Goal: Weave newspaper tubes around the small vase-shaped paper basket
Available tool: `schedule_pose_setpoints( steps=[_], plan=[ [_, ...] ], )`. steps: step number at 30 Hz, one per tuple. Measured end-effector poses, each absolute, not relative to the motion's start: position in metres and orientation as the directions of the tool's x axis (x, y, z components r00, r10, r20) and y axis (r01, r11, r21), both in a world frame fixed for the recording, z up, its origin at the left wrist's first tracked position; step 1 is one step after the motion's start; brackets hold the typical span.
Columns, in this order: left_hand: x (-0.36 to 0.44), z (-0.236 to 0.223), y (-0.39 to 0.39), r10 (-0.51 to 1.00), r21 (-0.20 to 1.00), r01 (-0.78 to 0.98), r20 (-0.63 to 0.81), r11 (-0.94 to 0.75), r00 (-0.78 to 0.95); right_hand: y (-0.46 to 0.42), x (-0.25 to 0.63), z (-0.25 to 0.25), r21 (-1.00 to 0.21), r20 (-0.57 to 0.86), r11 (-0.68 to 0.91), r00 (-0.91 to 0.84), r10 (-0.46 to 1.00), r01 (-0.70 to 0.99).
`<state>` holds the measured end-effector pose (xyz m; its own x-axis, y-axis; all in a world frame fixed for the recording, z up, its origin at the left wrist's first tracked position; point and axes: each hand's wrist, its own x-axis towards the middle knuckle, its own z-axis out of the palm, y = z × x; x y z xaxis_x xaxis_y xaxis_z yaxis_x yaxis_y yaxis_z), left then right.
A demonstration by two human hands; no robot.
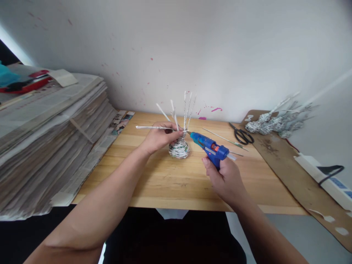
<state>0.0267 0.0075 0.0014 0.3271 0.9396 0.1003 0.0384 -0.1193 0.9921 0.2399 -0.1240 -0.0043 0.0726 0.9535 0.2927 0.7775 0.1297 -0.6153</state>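
Note:
A small woven vase of rolled paper strips (179, 149) stands on the wooden table, round at the base and narrow at the neck. Several white paper rods (187, 110) stick up from its neck, and one rod (143, 127) points out to the left. My left hand (161, 137) is closed on the neck, thumb in front; some of its fingers are hidden behind the vase. Wrapped round the handle of a blue hot glue gun (210, 145) is my right hand (224, 176). The gun's nozzle meets the right side of the neck, and a clear glue stick projects from its rear.
A tall stack of newspapers (55, 139) occupies the left side. Black scissors (242, 135) and loose paper rods (225, 139) lie right of the vase. Farther right are several woven paper pieces (271, 123), a brown board (275, 157) and a white power strip (324, 179). A wall (176, 55) rises behind.

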Motion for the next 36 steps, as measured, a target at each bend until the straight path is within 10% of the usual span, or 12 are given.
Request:
schedule_pose_setpoints(
  steps=[19,30,36],
  plan=[
    [0.025,0.002,0.007,0.929,0.994,0.016,0.096,-0.108,0.357,-0.125,0.252,-0.005,-0.581,0.312,0.108,0.098,0.945,0.806],
    [0.025,0.001,0.010,0.939,0.991,0.009,0.122,-0.132,0.323,-0.183,0.454,-0.001,0.229,0.274,-0.355,0.290,0.917,0.906],
    [0.024,0.001,0.009,0.946,0.989,0.029,0.130,-0.145,0.296,-0.200,0.495,-0.005,0.361,0.213,-0.344,0.282,0.936,0.867]
  ],
)
